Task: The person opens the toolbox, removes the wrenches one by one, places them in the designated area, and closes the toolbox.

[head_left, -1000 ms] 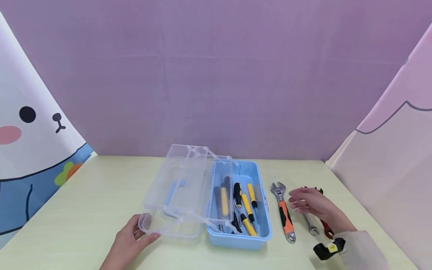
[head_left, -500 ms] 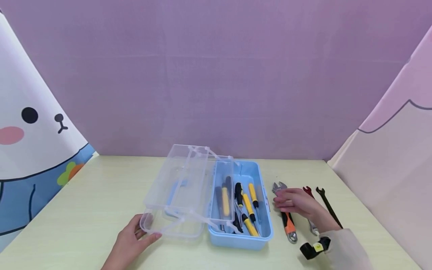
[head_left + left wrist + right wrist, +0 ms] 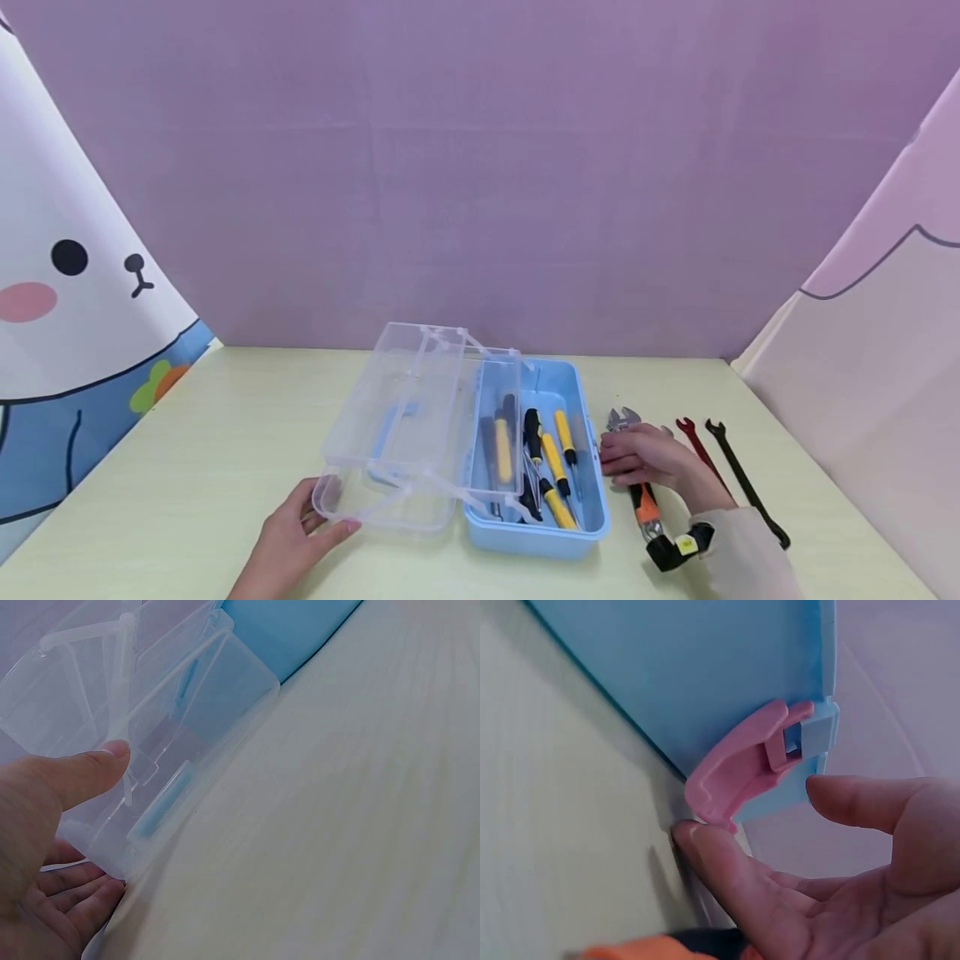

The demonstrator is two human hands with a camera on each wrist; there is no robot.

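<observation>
A blue toolbox (image 3: 534, 546) stands on the table, its clear plastic lid (image 3: 375, 454) swung out to the left. My left hand (image 3: 288, 533) holds the lid's near left corner; in the left wrist view the thumb (image 3: 94, 772) lies over its edge and the fingers sit beneath. On the box's right side, my right hand (image 3: 651, 458) hovers over an adjustable wrench (image 3: 647, 507) with an orange and black handle. Seen from the right wrist, a fingertip is right at the lower end of a pink latch (image 3: 739, 765), and the thumb stands apart, nothing held.
Several yellow and black screwdrivers (image 3: 551, 456) lie inside the box, some seen through the lid. Right of my right hand are a red wrench (image 3: 699, 443) and a black wrench (image 3: 738, 475). A purple backdrop (image 3: 480, 183) rises behind the table (image 3: 247, 417).
My right hand has moved left from above the wrenches, across the adjustable wrench, to the toolbox's right side. The left hand stays at the lid's corner.
</observation>
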